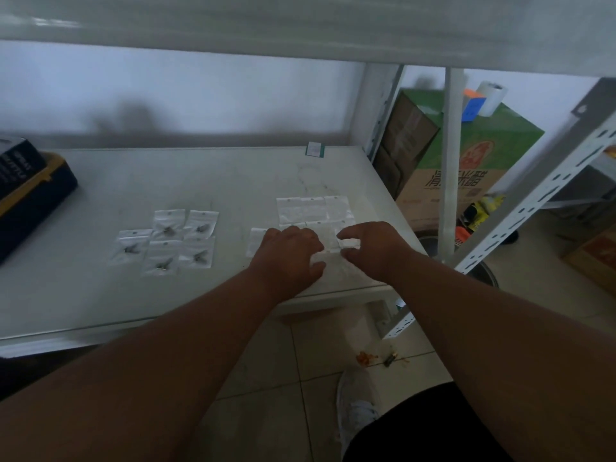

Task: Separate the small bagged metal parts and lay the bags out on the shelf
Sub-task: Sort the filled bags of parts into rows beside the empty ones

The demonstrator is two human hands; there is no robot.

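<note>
White steel made up the shelf [100,181], and on its pale surface I saw two groups of small clear bags. Five bags with dark metal parts [166,238] lay left of centre, set close in two loose rows, some edges touching or overlapping. To the right, a sheet of joined clear bags [315,210] lay flat near the shelf's right edge; I could not make out any contents in them through the blur.

My left hand [288,253] rested palm down on the near part of that sheet, fingers relaxed and slightly bent, the thumb out toward the right. My right hand [370,246] hovered just beside it, forefinger and thumb curved toward each other around the edge of one bag in the sheet; whether they actually pinched the plastic I could not tell. The two hands were near each other, with a strip of the plastic showing between them.

At the far left of the shelf sat a dark box with a yellow band [30,198], well apart from the bags. A small green-edged label [315,150] lay at the back edge of the shelf. Beyond the right upright stood a green and brown carton [466,155] with a white roll [493,96] on top. Below, my pale shoe [355,405] stood on the tiled floor [300,378].
</note>
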